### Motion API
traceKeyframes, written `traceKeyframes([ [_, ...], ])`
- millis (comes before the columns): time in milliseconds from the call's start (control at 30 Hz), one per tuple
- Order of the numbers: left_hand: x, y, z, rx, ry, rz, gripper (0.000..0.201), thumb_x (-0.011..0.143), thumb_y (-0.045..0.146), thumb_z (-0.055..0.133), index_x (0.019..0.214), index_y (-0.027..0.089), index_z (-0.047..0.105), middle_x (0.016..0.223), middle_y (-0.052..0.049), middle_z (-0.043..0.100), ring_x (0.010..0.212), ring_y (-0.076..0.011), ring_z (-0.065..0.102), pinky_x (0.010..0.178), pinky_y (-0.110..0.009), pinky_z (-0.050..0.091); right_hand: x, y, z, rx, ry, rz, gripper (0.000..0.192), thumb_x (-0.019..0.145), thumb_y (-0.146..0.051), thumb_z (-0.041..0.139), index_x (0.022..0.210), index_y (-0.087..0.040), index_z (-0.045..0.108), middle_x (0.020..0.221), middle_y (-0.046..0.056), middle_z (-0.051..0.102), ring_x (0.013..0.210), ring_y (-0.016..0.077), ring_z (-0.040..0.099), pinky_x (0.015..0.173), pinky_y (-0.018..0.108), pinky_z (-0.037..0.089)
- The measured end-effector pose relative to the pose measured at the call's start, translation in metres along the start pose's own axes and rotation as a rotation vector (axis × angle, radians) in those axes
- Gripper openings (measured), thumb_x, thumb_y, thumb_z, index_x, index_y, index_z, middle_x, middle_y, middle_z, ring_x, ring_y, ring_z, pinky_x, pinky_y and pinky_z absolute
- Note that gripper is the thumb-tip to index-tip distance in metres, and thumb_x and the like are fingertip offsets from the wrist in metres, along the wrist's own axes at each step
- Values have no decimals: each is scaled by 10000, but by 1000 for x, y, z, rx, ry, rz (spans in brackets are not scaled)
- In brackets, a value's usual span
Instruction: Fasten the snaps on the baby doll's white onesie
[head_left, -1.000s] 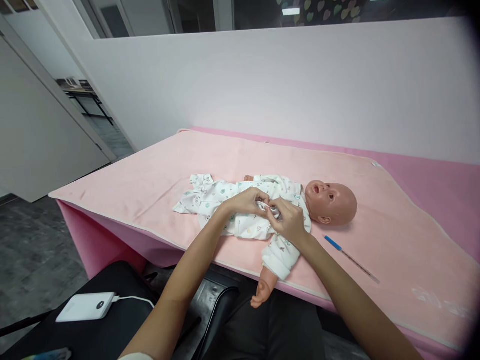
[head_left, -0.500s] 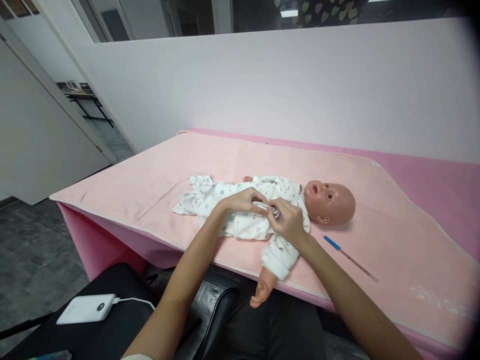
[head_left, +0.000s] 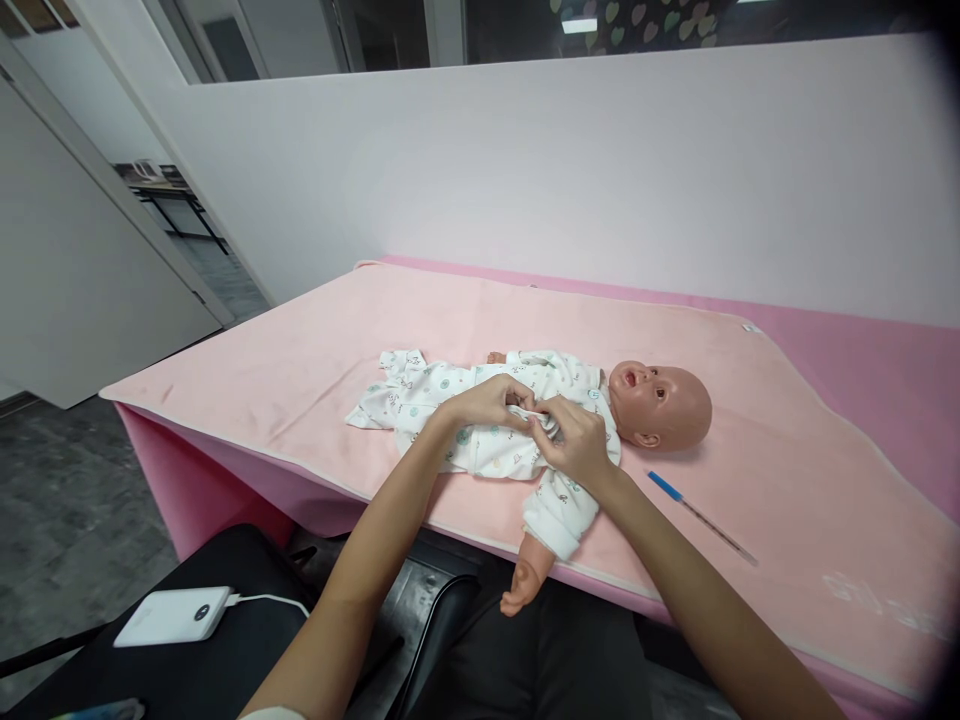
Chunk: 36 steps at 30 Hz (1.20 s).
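Note:
A baby doll (head_left: 667, 405) lies on its back across the table, head to the right, one arm hanging past the near edge. It wears a white printed baby shirt (head_left: 499, 458) and matching pants (head_left: 420, 392). Over the chest, my left hand (head_left: 495, 402) pinches a fold of the shirt's front between thumb and fingers. My right hand (head_left: 574, 437) grips the same fold just to the right, its fingertips almost meeting those of the left. Whatever fastener lies between the fingertips is hidden.
A blue-capped pen (head_left: 697, 515) lies right of the doll on the pink blanket (head_left: 300, 340). A white power bank (head_left: 174, 616) with a cable rests on a black chair (head_left: 247, 570) at lower left. Behind the table stands a white wall (head_left: 562, 180).
Both hands stay over the chest. The fingertips have shifted slightly closer together, and the pinched fold of shirt has changed shape a little.

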<state>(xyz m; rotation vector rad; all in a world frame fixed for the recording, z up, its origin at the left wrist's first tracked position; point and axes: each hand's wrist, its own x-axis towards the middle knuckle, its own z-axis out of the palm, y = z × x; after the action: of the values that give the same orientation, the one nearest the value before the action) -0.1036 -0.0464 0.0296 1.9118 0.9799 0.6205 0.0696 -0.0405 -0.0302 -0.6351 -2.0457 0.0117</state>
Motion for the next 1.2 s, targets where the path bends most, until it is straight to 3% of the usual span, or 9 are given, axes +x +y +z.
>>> traceKeyframes([
  [133, 0, 0, 1, -24, 2, -4, 126, 632, 195, 649, 630, 103, 562, 563, 39, 489, 539, -52, 411, 510, -181, 303, 0, 0, 0, -3, -8, 4, 70, 811, -225, 504, 835, -180, 552, 704, -1, 607, 629, 109, 546, 586, 220, 356],
  [400, -1, 4, -5, -83, -56, -51, 231, 676, 265, 660, 829, 91, 665, 684, -19, 597, 601, -73, 472, 549, -190, 334, -1, 1, 1, 12, 29, 15, 77, 814, -205, 494, 853, -180, 555, 694, -3, 608, 615, 107, 547, 577, 222, 361],
  [633, 0, 0, -9, -139, -38, -57, 213, 725, 261, 624, 827, 88, 695, 671, -27, 603, 602, -75, 453, 552, -194, 322, -1, 2, 1, 0, 32, 12, 83, 809, -208, 494, 855, -184, 559, 711, -3, 616, 627, 105, 555, 581, 220, 367],
  [967, 0, -3, -9, -88, -18, -85, 229, 721, 263, 611, 822, 77, 698, 663, -33, 602, 585, -77, 440, 531, -198, 308, 0, 0, 0, -4, 9, 14, 100, 810, -207, 487, 868, -186, 565, 722, 3, 621, 644, 113, 563, 588, 225, 367],
  [1200, -2, -3, -10, -31, -87, -77, 323, 683, 330, 664, 883, 77, 678, 630, -21, 586, 515, -54, 405, 466, -187, 275, 0, 0, 0, 1, 18, 7, 98, 811, -218, 485, 858, -181, 563, 710, 4, 616, 632, 112, 557, 579, 225, 365],
])
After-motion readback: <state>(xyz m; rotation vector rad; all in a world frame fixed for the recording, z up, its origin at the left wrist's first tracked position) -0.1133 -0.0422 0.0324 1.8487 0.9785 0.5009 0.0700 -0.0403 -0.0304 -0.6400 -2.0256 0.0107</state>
